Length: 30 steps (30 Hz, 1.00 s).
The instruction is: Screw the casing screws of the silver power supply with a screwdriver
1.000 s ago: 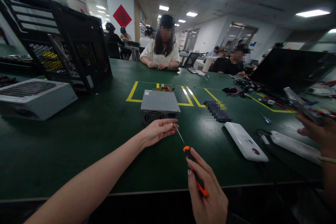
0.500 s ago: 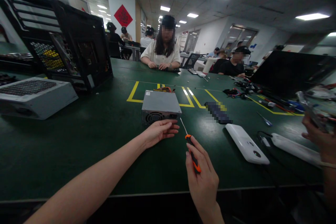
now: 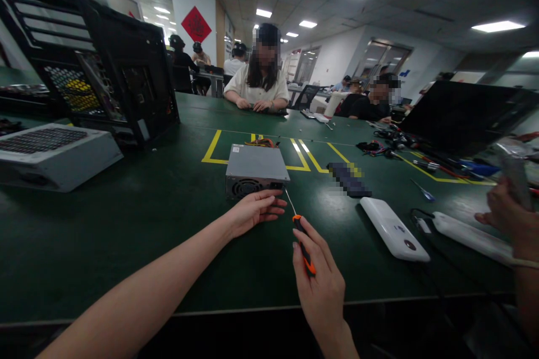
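Grasping the orange-and-black screwdriver [image 3: 297,221] in my right hand [image 3: 322,283], I'd best steady its tip near the fan-side right corner of the computer power supply [image 3: 257,162] at mid-frame, using my loosely uncurled left hand [image 3: 254,215] to brace that supply.

Right hand [image 3: 323,281] grips a screwdriver [image 3: 297,223], its tip at or near the lower right corner of a grey power supply [image 3: 257,162]. Left hand [image 3: 252,214], fingers loosely extended, is at the front of that unit; contact unconfirmed. A black computer case [image 3: 158,87] stands left on the green table [image 3: 105,235].
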### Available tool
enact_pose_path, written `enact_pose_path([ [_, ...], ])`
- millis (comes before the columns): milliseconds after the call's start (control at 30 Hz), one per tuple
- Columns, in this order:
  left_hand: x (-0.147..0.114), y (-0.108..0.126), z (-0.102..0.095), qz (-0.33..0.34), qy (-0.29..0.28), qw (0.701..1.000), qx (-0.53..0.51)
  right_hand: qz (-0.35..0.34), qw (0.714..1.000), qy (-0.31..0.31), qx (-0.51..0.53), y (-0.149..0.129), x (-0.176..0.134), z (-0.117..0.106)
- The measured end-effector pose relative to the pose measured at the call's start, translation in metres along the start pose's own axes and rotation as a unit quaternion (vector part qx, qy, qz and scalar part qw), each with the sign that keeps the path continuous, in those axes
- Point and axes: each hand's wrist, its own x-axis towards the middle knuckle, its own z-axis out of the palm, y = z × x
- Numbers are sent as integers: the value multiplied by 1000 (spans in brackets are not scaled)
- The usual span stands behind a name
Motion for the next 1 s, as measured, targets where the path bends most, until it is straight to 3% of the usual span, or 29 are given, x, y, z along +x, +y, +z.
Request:
enact_pose_path([
  [300, 2, -3, -2, 13, -5, 1000, 21, 14, 1000, -8, 1, 3, 0, 3],
  [467, 4, -8, -3, 97, 31, 983, 152, 15, 1000, -24, 14, 2, 3, 1],
  [567, 5, -12, -5, 166, 55, 949, 261, 12, 1000, -1, 7, 2, 8, 1],
  [700, 2, -13, -5, 242, 87, 875, 410, -8, 998, 68, 3, 1, 17, 2],
  [800, -1, -14, -4, 256, 97, 833, 481, -42, 996, 80, -3, 0, 22, 2],
  [1000, -1, -15, -6, 255, 123, 759, 587, -18, 997, 78, -12, 2, 26, 0],
])
